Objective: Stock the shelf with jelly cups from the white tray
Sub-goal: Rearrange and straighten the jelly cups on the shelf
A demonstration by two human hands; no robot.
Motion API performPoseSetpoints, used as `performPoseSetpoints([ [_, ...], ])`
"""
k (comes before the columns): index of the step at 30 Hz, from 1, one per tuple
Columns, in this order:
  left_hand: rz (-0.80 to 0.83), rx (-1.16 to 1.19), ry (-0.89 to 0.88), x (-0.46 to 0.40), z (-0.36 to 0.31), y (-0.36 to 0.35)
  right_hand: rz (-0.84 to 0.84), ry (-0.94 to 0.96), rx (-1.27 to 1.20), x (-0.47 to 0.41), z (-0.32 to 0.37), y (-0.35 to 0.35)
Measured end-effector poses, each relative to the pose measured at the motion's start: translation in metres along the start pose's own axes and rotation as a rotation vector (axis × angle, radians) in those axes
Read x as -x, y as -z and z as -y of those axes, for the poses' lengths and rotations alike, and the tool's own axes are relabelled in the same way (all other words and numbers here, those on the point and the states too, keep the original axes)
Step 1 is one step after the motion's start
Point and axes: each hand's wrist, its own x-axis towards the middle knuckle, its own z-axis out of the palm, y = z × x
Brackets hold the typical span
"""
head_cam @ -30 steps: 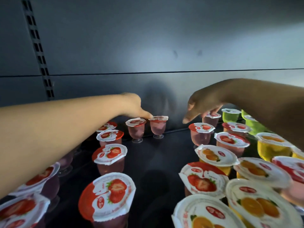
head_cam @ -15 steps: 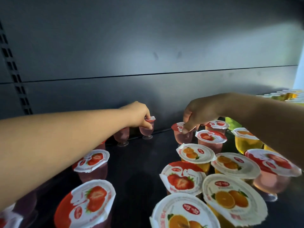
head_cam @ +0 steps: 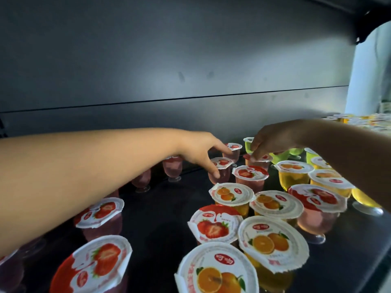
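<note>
Strawberry, orange and green jelly cups stand on the dark shelf [head_cam: 160, 210]. My left hand [head_cam: 201, 153] reaches in from the left. Its thumb and fingers straddle a small strawberry jelly cup [head_cam: 222, 162] near the back, with the thumb on the cup's side. My right hand [head_cam: 273, 140] comes in from the right and pinches the lid edge of another strawberry jelly cup [head_cam: 263, 158] just beside it. The two hands are close together but apart.
A grey back panel [head_cam: 190, 115] closes the shelf behind the cups. Strawberry cups [head_cam: 172, 167] line the left under my forearm. Orange cups [head_cam: 273, 240] crowd the front right, green cups [head_cam: 279, 155] the back right. More cups [head_cam: 364, 121] sit in bright light at far right.
The view has swung right. My left hand left the back-row cup and moved right onto a cup beside my right hand. My right hand stays pinched on a strawberry cup's lid.
</note>
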Motion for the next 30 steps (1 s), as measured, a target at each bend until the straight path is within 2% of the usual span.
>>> performPoseSetpoints([
  [9, 0.023, 0.004, 0.026, 0.006, 0.001, 0.003, 0.040, -0.049, -0.046, 0.001, 0.002, -0.003],
  [17, -0.053, 0.027, 0.235, 0.075, 0.036, 0.023, -0.041, 0.098, -0.083, 0.000, 0.046, 0.004],
  [24, -0.027, -0.037, 0.399, 0.112, 0.054, 0.010, 0.118, 0.264, -0.115, -0.006, 0.112, -0.022],
  [30, -0.049, -0.026, 0.461, 0.108, 0.055, -0.008, 0.184, 0.256, -0.048, -0.017, 0.130, -0.037],
])
